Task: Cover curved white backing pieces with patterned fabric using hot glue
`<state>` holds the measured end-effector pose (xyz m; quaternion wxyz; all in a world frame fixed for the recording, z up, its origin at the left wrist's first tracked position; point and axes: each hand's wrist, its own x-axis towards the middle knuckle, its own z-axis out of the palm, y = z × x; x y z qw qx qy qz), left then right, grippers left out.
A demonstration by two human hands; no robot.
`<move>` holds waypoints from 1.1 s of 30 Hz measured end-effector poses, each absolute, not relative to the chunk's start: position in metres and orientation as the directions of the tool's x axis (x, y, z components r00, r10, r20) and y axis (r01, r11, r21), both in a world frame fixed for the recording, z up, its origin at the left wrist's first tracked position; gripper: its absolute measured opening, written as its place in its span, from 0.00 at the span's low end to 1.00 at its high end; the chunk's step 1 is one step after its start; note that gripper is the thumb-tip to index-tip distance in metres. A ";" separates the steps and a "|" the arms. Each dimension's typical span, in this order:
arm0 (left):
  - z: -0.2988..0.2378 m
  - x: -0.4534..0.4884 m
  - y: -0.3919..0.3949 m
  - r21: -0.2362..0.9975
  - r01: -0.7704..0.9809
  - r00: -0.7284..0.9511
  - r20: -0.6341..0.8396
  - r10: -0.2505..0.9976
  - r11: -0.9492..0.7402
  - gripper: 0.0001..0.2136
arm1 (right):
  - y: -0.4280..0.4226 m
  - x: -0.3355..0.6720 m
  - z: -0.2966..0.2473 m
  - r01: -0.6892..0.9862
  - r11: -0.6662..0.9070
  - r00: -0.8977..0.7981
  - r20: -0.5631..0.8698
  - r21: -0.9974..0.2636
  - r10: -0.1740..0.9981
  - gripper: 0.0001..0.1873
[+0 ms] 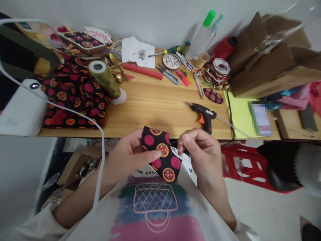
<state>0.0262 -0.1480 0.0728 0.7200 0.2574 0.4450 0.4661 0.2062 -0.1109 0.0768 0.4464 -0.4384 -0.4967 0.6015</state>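
A folded piece of black fabric [163,164] with magenta and orange round motifs is held in front of my chest. My left hand [132,152] grips it from the left, thumb across its front and fingers behind. Just off the fabric's right edge, my right hand [198,145] is closed in a pinch. A fine thread seems to run from that edge towards the pinch; whatever sits between the fingertips is too small to make out. On the table past my right hand lies a black glue gun [204,115] with an orange trigger.
Patterned cloth [75,97] lies at left beside a spool of olive ribbon [106,80]. Blue thread snips [168,73], a red roll [142,71] and a screwdriver [165,51] lie farther back. Cardboard boxes [265,60] stand at right. A white cable [100,160] hangs over my left forearm.
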 end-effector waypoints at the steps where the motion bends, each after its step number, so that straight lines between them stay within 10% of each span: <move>1: 0.073 0.027 -0.148 0.786 -0.440 0.167 -0.404 0.899 0.435 0.10 | -0.110 0.207 0.077 -0.119 -0.120 -0.210 -0.093 -0.986 0.973 0.10; 33: 0.068 0.038 -0.135 0.742 -0.381 0.102 -0.558 0.823 0.551 0.14 | -0.099 0.221 0.059 -0.235 -0.316 -0.197 -0.273 -0.919 0.941 0.09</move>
